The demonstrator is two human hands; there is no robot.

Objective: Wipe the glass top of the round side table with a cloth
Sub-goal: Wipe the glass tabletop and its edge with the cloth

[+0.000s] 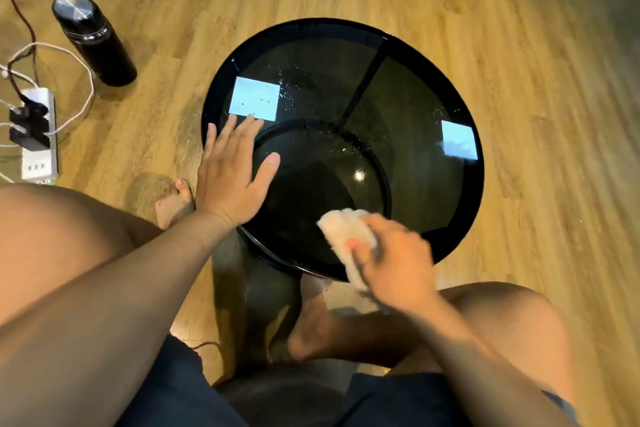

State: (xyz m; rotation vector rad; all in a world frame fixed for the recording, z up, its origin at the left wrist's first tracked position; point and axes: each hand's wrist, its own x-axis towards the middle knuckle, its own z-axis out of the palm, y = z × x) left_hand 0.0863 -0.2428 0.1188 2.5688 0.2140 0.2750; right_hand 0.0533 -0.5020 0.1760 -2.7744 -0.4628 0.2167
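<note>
A round side table (464,135) with a dark glass top and black rim stands on the wooden floor in the middle of the view. Small water drops speckle the glass toward its far side. My left hand (233,172) lies flat on the table's left edge, fingers spread, holding nothing. My right hand (394,262), blurred, grips a bunched white cloth (348,229) that presses on the near edge of the glass. Part of the cloth hangs below my hand, past the rim.
A black flask (93,40) stands on the floor at the far left. Beside it lies a white power strip (38,135) with plugs and looping cables. My bare knees and feet sit close to the table's near side.
</note>
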